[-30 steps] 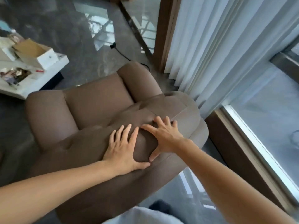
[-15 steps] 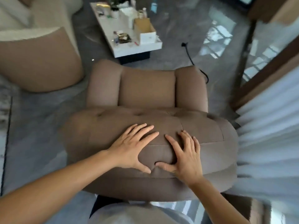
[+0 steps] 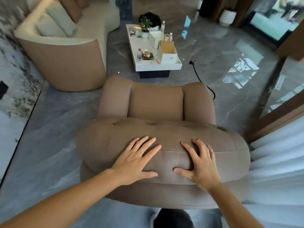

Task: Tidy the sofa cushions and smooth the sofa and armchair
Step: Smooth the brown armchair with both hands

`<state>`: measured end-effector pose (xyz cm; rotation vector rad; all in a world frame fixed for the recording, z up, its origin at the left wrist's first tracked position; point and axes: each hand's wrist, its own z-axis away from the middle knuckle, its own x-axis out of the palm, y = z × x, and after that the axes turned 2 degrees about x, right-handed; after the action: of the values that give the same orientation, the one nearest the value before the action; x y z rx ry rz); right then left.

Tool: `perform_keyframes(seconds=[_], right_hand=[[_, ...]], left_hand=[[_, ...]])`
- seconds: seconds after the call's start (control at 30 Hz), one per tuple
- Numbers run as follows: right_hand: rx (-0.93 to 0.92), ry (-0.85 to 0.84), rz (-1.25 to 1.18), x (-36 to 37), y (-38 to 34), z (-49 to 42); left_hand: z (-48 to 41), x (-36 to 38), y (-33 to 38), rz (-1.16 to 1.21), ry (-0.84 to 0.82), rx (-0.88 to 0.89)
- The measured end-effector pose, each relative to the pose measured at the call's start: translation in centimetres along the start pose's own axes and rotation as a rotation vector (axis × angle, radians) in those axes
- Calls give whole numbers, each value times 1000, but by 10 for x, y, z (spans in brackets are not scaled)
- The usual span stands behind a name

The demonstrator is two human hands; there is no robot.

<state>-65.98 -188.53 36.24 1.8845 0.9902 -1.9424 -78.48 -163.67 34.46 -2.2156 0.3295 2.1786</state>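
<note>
I stand behind a brown padded armchair (image 3: 156, 102) and look down over its tufted backrest. My left hand (image 3: 136, 160) lies flat on the top of the backrest, fingers spread, holding nothing. My right hand (image 3: 199, 163) presses on the same backrest a little to the right, fingers apart and thumb dug into the padding. A cream and tan sofa (image 3: 65, 51) stands at the far left with pale cushions (image 3: 57, 22) and a tan cushion (image 3: 72, 7) leaning on its back.
A white coffee table (image 3: 143, 66) beyond the armchair carries boxes, bottles and a small plant. A black cable (image 3: 199, 78) runs across the glossy grey floor on the right. White curtains (image 3: 278, 155) hang close at my right, a marble wall at my left.
The view has swung from the chair's side near the curtains to straight behind it. Both hands stayed flat on the backrest and have spread further apart.
</note>
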Motion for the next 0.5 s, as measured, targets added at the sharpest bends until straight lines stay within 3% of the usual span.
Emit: perform_keyframes(seconds=[0.4,0.5], right_hand=[[-183,7,-50,-34,91,-53],[-225,-100,-40,-42,114,-74]], left_hand=[[-51,-16,54,-115,-40,-170],[-59,-25,67,-64,-103,-191]])
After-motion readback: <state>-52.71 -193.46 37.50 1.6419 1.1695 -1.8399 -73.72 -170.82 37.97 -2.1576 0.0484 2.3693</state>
